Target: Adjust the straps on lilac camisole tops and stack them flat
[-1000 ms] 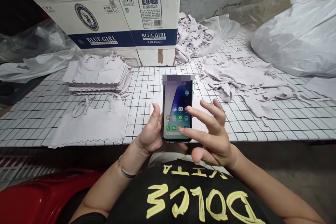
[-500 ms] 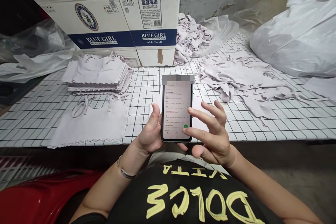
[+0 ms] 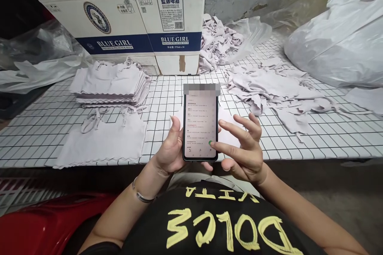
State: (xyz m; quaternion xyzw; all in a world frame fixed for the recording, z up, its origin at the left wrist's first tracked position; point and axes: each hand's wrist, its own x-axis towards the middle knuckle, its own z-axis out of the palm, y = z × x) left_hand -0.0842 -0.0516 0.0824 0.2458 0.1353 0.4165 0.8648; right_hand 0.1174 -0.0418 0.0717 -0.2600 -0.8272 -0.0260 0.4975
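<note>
Smartphone (image 3: 200, 125) in use at the near edge of a grid-patterned table (image 3: 167, 99). The left hand (image 3: 172, 149) grips its left side and underside, thumb raised beside the frame. The right hand (image 3: 243, 149) is spread, its index fingertip at the green button low on the lit screen (whether it touches the glass cannot be told). Left of the phone: a flat pale garment (image 3: 103, 139), with a stack of similar garments (image 3: 110, 81) behind it. Right: loose pale fabric pieces (image 3: 269, 83). Behind: a Blue Girl carton (image 3: 119, 24).
</note>
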